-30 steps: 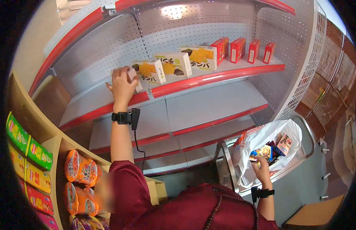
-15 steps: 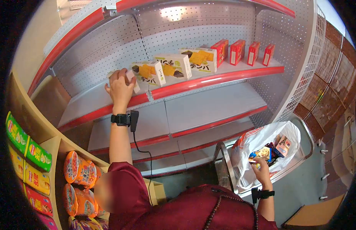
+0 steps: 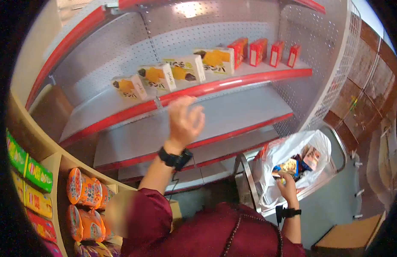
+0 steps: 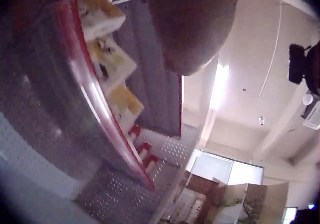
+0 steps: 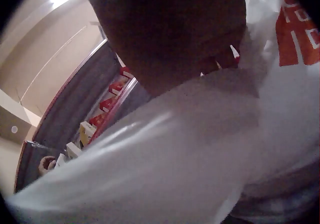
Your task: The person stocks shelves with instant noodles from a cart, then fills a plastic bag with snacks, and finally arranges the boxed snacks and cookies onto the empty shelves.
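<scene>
My left hand (image 3: 185, 122) is in front of the red shelf edge, blurred, its fingers spread and loosely bent with nothing in them. Behind it, a row of white snack boxes (image 3: 157, 78) with yellow chips pictured on the front stands along the shelf (image 3: 93, 109). The leftmost white box (image 3: 129, 88) stands tilted slightly from its neighbour. My right hand (image 3: 287, 187) reaches into a white plastic bag (image 3: 267, 156), fingers bent beside a blue snack package (image 3: 288, 165). The bag's side hides most of those fingers in the right wrist view, and I cannot tell whether they grip anything.
Several narrow red boxes (image 3: 257, 52) stand at the shelf's right end. The bag sits on a metal cart (image 3: 245, 171). At left, a wooden rack (image 3: 57, 165) holds orange instant noodle tubs (image 3: 84, 187) and green snack packs (image 3: 39, 174). A cardboard piece (image 3: 350, 233) lies at lower right.
My left hand has let go of the leftmost white box, which now stands on the shelf, and has moved right and down. My right hand stays in the bag.
</scene>
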`<state>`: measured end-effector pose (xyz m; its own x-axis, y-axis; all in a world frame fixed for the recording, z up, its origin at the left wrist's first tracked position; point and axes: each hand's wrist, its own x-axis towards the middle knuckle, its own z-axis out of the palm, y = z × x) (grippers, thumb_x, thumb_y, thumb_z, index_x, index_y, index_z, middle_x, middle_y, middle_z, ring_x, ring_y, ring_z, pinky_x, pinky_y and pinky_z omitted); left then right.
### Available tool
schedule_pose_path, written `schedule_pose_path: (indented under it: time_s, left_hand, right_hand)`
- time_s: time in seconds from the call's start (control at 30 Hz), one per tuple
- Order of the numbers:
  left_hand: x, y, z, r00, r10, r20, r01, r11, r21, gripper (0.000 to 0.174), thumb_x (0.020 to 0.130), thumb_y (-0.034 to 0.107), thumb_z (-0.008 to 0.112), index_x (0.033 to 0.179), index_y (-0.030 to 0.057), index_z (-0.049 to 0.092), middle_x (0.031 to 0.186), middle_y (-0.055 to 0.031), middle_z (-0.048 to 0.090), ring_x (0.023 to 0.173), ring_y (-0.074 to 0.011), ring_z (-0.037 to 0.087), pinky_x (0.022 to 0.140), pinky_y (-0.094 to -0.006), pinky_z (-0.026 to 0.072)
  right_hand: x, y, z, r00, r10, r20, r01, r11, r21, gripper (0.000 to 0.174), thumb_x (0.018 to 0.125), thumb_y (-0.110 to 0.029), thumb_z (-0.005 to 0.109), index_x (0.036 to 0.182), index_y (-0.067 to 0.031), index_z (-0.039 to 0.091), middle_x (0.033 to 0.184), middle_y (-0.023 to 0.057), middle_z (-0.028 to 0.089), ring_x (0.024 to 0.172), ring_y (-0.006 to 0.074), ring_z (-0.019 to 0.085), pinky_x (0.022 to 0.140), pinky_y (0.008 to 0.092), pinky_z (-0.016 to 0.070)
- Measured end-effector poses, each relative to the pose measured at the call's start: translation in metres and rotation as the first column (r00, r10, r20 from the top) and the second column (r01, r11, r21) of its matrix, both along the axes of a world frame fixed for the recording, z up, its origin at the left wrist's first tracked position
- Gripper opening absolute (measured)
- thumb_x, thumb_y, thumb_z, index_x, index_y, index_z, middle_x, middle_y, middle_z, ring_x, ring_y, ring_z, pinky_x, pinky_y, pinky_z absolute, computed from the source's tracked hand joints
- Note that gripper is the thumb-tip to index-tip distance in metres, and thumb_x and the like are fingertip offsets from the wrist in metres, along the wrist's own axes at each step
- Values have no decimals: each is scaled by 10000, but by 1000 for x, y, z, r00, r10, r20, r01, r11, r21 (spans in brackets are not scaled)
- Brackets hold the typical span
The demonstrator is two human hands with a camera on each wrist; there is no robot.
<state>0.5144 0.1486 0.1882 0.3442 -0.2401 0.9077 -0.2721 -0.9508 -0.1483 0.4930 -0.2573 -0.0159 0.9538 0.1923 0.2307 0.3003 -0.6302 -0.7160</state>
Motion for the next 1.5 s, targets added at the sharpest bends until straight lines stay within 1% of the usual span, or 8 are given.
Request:
schedule_pose_path:
  time_s: [0.2,0.27,0.33,0.43,0.57,0.77,1.07,1.5]
  left_hand:
    - [-3,-136,-86,559,-539,-630,643,762,-82,340,731,259,611,1022,93,551,1144,-102,495,1101,-263,442,881,-454,344]
    - [-6,-171,-117,377,-541,-752,752,653,-93,474,799,397,528,1182,123,473,1265,-108,424,1194,-263,371,963,-513,258]
    - [-6,-191,-150,200,-473,-858,775,613,-157,482,840,438,447,1213,133,445,1244,-106,447,1197,-266,372,964,-578,207]
    - [4,-201,-171,92,-254,-963,684,719,-124,452,854,458,401,1141,132,528,1120,-104,537,1154,-270,410,950,-630,162]
    - [7,-202,-165,310,-41,-950,594,789,159,467,837,460,418,786,77,679,885,-83,608,1029,-255,476,942,-657,122]
    - [17,-182,-175,568,-27,-822,265,952,152,258,739,287,568,702,56,677,1124,-92,533,1176,-294,366,932,-682,100]
    - [13,-173,-171,451,53,-891,225,959,171,212,685,254,622,742,58,677,1246,-72,462,1224,-331,318,942,-677,95]
    - [6,-169,-184,350,78,-934,301,934,190,201,675,245,629,793,89,678,1238,-79,464,1186,-332,365,935,-683,117]
  right_hand:
    - [-11,12,-20,993,117,-34,-121,977,-173,297,747,-155,591,1014,-29,563,1001,176,572,942,333,535,830,376,417]
    - [-14,20,-31,976,149,-156,-168,979,-119,279,730,-119,562,997,-41,575,953,175,581,912,351,537,793,392,435]
    - [-18,37,5,918,5,-397,-238,807,-541,279,713,-71,548,988,-50,588,938,172,587,872,342,555,773,410,439]
    - [-27,27,-11,973,198,-121,-219,955,-199,268,724,-121,587,983,-50,591,969,152,590,889,317,561,773,379,445]
    - [-28,6,-20,967,-24,-253,-3,994,-109,249,811,-243,550,977,-63,600,925,142,612,821,312,582,730,374,457]
    - [-15,-26,-9,875,-339,-346,305,940,-150,314,781,-242,574,999,-15,577,901,174,614,834,310,594,731,372,463]
    - [27,-42,-39,836,-542,84,548,829,-113,536,733,-228,614,1160,48,446,1082,247,530,1000,344,524,857,372,415]
    - [41,-57,-34,742,-278,-611,419,903,98,549,685,-364,652,1035,49,556,1036,231,569,980,289,557,817,333,435]
